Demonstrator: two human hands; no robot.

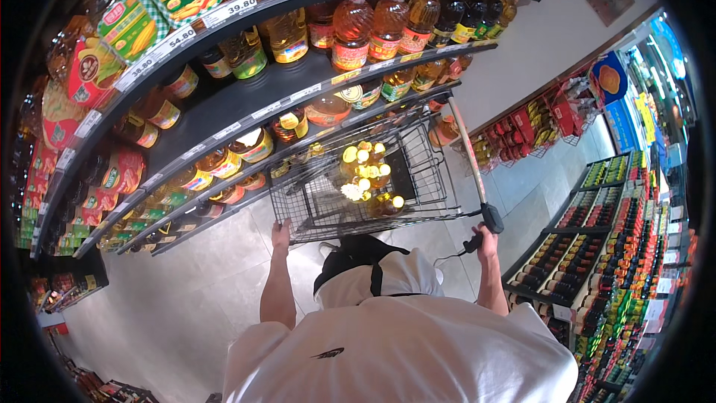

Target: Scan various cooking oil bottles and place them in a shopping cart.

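Observation:
A wire shopping cart (313,218) stands sideways before me, along the shelves. My left hand (281,235) grips the top rim at its near left corner. At the near right corner my right hand (485,239) is closed around the black end piece (491,218) of the cart's push handle (469,148). Beside that hand sits a small black fitting (473,243) with a thin cord hanging from it. Several yellow-capped bottles of cooking oil (366,170) stand grouped inside the cart. One more oil bottle (386,205) is nearer to me, by the cart's near side.
Curved shelves (240,101) with oil bottles (351,33) and price tags rise beyond the cart. On the right are a tiered display of bottles (576,212) and a rack of hanging red packets (520,126). Grey floor tiles (184,296) lie at left.

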